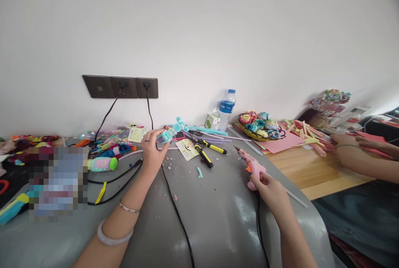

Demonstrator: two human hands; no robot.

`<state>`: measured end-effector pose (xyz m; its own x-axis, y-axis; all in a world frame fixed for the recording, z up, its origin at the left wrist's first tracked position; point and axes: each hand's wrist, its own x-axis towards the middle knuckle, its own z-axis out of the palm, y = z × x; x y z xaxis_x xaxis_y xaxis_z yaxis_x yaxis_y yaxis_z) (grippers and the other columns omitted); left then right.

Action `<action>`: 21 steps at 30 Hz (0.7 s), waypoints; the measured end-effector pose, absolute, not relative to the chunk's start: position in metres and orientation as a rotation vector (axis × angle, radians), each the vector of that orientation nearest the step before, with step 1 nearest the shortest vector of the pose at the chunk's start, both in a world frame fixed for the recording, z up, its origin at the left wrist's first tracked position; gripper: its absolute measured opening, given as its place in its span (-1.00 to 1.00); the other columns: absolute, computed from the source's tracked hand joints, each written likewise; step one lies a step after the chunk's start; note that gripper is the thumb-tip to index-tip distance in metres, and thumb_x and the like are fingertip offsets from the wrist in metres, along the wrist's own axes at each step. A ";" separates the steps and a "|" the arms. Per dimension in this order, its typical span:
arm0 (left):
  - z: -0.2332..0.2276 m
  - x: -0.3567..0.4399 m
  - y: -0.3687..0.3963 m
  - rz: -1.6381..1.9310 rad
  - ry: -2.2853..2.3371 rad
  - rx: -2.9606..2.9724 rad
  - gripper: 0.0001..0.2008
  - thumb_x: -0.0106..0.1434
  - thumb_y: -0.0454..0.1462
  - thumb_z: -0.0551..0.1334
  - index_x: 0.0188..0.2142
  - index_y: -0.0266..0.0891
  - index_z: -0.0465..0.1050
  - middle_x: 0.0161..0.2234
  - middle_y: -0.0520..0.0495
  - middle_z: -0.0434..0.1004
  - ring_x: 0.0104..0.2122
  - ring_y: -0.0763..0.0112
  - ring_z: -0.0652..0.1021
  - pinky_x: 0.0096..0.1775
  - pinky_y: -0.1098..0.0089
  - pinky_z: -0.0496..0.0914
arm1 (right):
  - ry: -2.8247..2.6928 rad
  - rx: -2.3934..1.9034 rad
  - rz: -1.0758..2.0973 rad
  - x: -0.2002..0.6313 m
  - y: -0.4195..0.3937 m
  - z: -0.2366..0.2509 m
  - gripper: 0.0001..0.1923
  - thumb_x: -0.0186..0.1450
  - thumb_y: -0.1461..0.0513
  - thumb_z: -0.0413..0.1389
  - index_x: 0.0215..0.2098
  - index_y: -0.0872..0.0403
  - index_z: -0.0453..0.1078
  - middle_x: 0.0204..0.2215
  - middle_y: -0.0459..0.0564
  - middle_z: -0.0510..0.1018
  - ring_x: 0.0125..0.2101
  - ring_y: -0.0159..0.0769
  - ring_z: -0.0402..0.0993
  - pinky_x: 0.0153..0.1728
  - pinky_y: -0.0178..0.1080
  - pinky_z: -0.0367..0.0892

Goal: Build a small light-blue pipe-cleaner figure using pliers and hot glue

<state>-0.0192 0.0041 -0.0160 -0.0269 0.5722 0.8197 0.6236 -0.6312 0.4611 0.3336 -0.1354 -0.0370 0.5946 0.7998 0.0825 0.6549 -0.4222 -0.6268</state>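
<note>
Pinched in the fingers of my left hand [153, 147] is a small turquoise pipe-cleaner figure [170, 134], raised above the grey table. My right hand [270, 191] grips a pink hot glue gun [254, 167] by its handle; its dark nozzle points up and left, and a clear glue stick [294, 196] trails out of its back. Between the hands lie pliers with yellow and black handles [205, 156], a printed card [188, 148] and a short turquoise pipe-cleaner scrap [200, 172].
Bundled pipe cleaners [207, 131], a water bottle [227, 110] and a basket of paper flowers [262, 126] line the back. Black cords [177, 214] cross the grey table [218, 226]. At right, another person's hands [346, 147] work near paper strips [311, 137].
</note>
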 end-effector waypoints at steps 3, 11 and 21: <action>-0.019 -0.021 0.008 -1.827 -1.340 -2.152 -0.67 0.22 -0.33 0.26 -0.01 -0.16 0.40 -0.09 -0.17 0.51 -0.02 0.09 0.51 0.05 0.07 0.37 | -0.993 -1.960 0.331 0.326 -0.138 -0.041 -0.66 0.07 -0.07 0.09 -0.60 0.01 0.31 -0.67 -0.04 0.49 -0.59 -0.20 0.42 -0.54 -0.25 0.23; -0.023 -0.027 0.014 -1.907 -1.451 -2.159 -0.65 0.22 -0.33 0.26 0.01 -0.19 0.39 -0.06 -0.19 0.49 0.00 0.10 0.50 0.04 0.09 0.41 | -0.839 -1.729 0.425 0.311 -0.140 -0.045 -0.66 0.08 -0.04 0.20 -0.43 0.07 0.41 -0.56 0.01 0.58 -0.54 -0.22 0.47 -0.46 -0.25 0.36; -0.023 -0.024 0.013 -1.891 -1.411 -2.161 -0.67 0.20 -0.34 0.26 -0.02 -0.17 0.40 -0.09 -0.14 0.51 -0.05 0.15 0.53 0.00 0.14 0.44 | -0.914 -1.820 0.349 0.315 -0.139 -0.053 -0.55 0.12 -0.14 0.18 -0.35 0.07 0.45 -0.53 0.06 0.65 -0.48 -0.12 0.58 -0.39 -0.21 0.39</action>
<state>-0.0242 0.0133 -0.0226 -0.0866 0.6293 0.7723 0.5610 -0.6099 0.5598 0.3145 -0.1394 -0.0531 0.6690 0.7236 0.1695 0.4266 -0.1871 -0.8848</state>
